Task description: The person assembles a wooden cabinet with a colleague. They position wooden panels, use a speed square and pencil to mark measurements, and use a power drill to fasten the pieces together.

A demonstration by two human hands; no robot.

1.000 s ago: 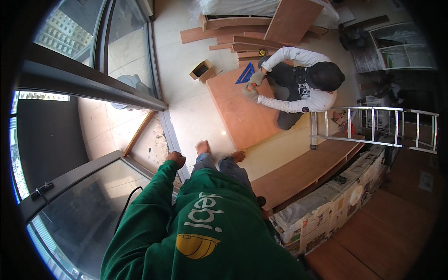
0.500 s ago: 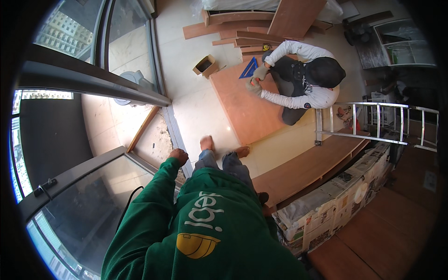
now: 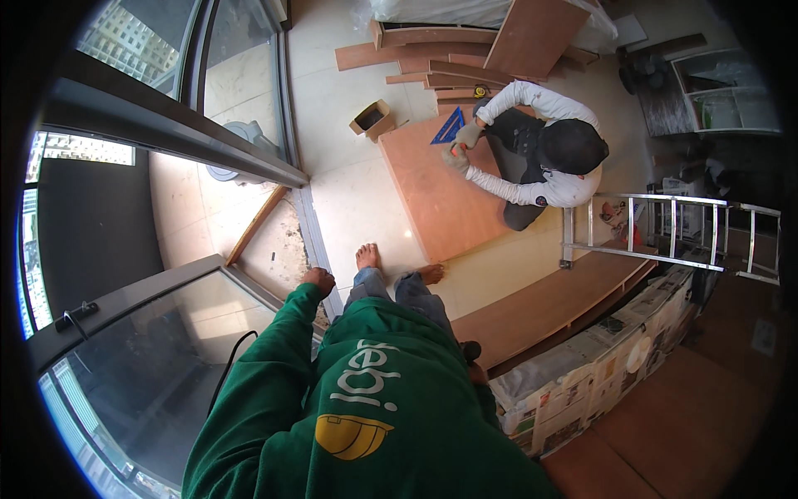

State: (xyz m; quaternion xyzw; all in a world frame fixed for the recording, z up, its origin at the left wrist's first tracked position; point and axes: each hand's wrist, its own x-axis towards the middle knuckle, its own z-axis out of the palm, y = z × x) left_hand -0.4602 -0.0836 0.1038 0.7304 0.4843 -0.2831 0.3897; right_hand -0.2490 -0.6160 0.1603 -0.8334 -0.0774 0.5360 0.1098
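My left hand (image 3: 318,280) hangs beside my left leg, close to the sliding-door track. Its fingers look curled, and whatever is inside them is hidden. Mostly covered by my green sweatshirt, my right hand (image 3: 477,373) is at my right hip. A dark, round-ended object (image 3: 470,350) sticks out from it; its kind is unclear. Ahead, a co-worker in a white top (image 3: 573,185) sits on a reddish-brown wood panel (image 3: 440,204). That person's gloved hands (image 3: 459,148) are together beside a blue triangular square (image 3: 449,125).
An aluminium ladder (image 3: 648,198) lies at right, beyond a long wooden board (image 3: 549,308) and a newspaper-covered unit (image 3: 598,358). Wood strips (image 3: 457,71), a tape measure (image 3: 480,91) and an open cardboard box (image 3: 374,121) are farther off. Glass doors with grey frames (image 3: 174,125) stand at left.
The view has shifted slightly, so the scene sits a little lower and to the right. The co-worker's head has tipped lower. My left hand stays beside my leg.
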